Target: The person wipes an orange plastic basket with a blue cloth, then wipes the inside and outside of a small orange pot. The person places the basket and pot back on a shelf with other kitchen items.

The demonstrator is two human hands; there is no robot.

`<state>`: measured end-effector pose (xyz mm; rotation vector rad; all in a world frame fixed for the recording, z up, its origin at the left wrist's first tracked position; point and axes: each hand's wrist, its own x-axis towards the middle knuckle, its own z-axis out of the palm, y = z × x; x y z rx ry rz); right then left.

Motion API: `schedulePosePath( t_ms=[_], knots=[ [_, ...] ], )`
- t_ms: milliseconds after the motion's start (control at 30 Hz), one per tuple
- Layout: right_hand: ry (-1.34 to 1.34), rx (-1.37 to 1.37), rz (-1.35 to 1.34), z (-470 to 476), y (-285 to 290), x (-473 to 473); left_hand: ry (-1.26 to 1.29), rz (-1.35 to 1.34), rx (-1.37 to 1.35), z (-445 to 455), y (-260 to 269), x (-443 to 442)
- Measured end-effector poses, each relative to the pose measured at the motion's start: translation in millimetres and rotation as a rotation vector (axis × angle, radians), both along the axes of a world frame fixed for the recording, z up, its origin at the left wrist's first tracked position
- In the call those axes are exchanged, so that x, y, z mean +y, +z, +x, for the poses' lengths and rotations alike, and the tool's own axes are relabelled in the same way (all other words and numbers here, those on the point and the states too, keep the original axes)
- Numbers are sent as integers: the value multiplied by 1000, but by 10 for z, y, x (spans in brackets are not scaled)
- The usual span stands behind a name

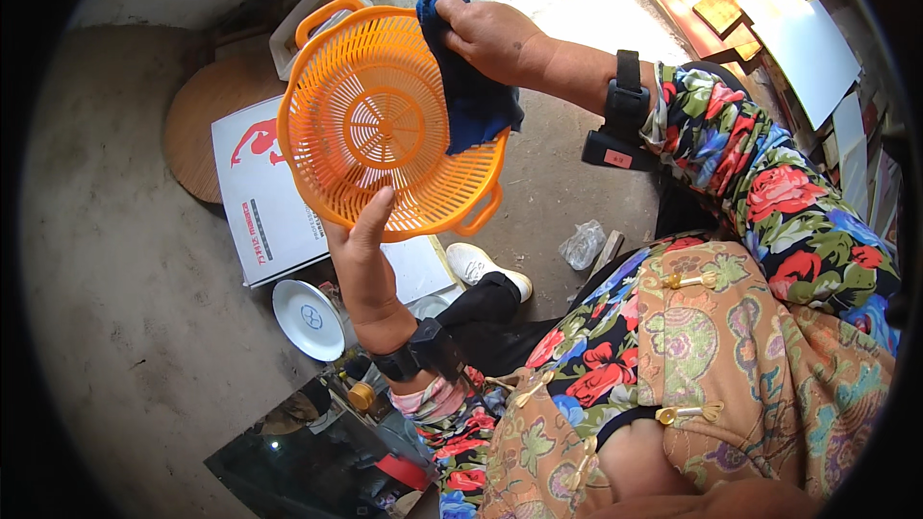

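Observation:
An orange plastic colander [384, 126] with two loop handles is held up tilted, its slotted inside facing me. My left hand [368, 238] grips its lower rim, the thumb inside the bowl and the fingers behind it, partly seen through the slots. A dark blue cloth [472, 90] is pinched in my right hand [490, 32] at the upper right rim. The cloth drapes over that side of the colander, covering part of the rim and wall. Both wrists wear black straps with small devices.
Behind the colander, a white printed box [252, 194] lies by a round wooden board [191, 126]. A white dish [308, 318] with a blue mark and a dark reflective panel [303, 447] are below. A crumpled plastic bag [583, 244] lies on the floor; loose boards [721, 0] fill the upper right.

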<state>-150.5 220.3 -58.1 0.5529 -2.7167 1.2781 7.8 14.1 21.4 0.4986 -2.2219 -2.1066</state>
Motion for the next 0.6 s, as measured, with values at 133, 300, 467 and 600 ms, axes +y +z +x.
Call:
schedulePosePath(
  t_ms=[133,300,467,600],
  knots=[
    [-127,-36,-200,-9,-54,-68,10,104,450,-19,-134,151],
    [-261,-436,-695,96,-251,-308,-16,-22,560,-79,-356,469],
    [-101,-522,-835,402,-328,-494,378,240,272,-146,-402,335],
    [-55,-457,-686,451,-306,-457,366,572,228,-192,-405,183]
  ],
)
